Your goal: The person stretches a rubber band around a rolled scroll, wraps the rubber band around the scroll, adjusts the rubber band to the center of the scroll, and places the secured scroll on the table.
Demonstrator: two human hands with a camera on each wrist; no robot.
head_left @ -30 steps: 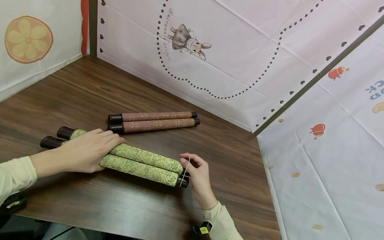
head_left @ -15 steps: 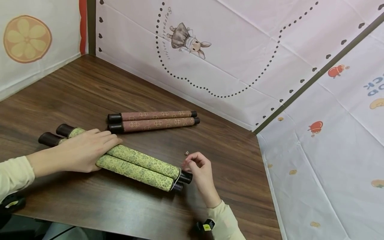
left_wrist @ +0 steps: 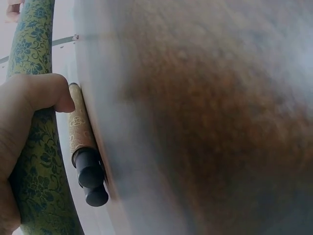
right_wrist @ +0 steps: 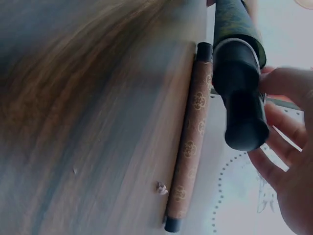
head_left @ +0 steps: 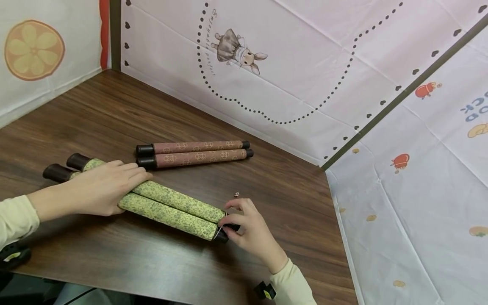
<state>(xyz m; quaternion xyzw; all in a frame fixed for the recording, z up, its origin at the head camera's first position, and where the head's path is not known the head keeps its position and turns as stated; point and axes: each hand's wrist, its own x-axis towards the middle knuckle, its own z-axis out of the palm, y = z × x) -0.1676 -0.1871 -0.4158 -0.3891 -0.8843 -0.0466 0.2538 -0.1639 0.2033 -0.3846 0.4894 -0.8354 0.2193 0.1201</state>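
Note:
A yellow-green floral scroll (head_left: 167, 209), rolled from both ends into two parallel rolls with black knobs, slants across the front of the table. My left hand (head_left: 108, 186) grips it near its left end; in the left wrist view, the thumb presses on the patterned scroll (left_wrist: 39, 171). A thin white rubber band (head_left: 217, 232) loops round the scroll's right end, beside the black knobs (right_wrist: 242, 93). There my right hand (head_left: 253, 233) pinches at the band with thumb and finger, its other fingers spread by the knobs. Part of the band is hidden behind the fingers.
A second rolled scroll (head_left: 202, 157), reddish brown with gold flowers and black knobs, lies behind the green one. A tiny crumpled bit (head_left: 237, 194) lies on the wooden table (head_left: 297, 220) beyond my right hand. Printed cloth walls (head_left: 305, 63) enclose the table's back and sides.
The band, held stretched by my right hand, went onto the scroll's end; the hand came away, then returned to it. The green scroll shifted slightly left, and the crumpled bit came into view.

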